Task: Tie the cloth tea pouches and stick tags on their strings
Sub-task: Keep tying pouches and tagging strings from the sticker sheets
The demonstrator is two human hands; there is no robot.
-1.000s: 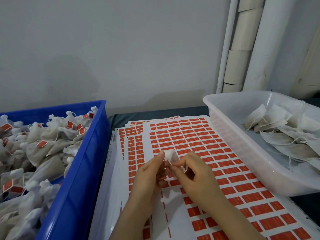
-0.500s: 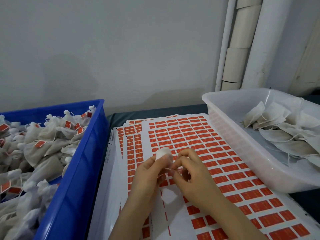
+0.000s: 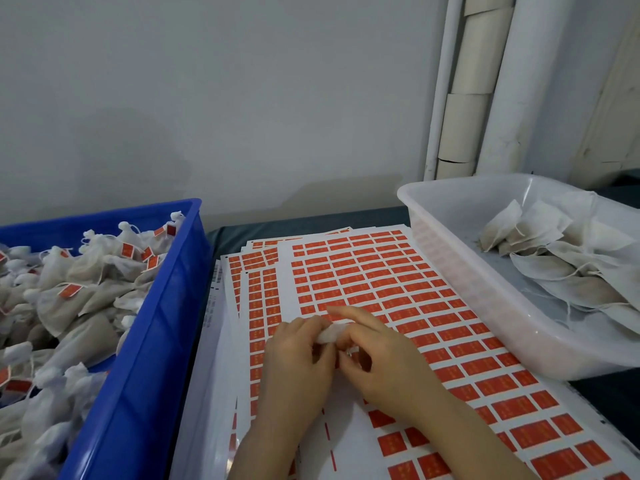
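A small white cloth tea pouch [image 3: 330, 333] is held low over the sticker sheets, mostly hidden between my two hands. My left hand [image 3: 298, 362] grips its left side with curled fingers. My right hand [image 3: 377, 358] pinches the pouch's top and string from the right, with the index finger stretched over it. Sheets of red tag stickers [image 3: 381, 282] lie spread under both hands. The string itself is too fine to make out.
A blue crate [image 3: 162, 327] at the left is full of tied pouches with red tags. A clear white tray [image 3: 460, 278] at the right holds several flat untied pouches [image 3: 554, 258]. White pipes stand against the wall behind it.
Both hands have sunk lower toward the sticker sheets with the pouch. The pouch, earlier sticking up above the fingers, now lies flatter between them, and my right index finger has stretched over it.
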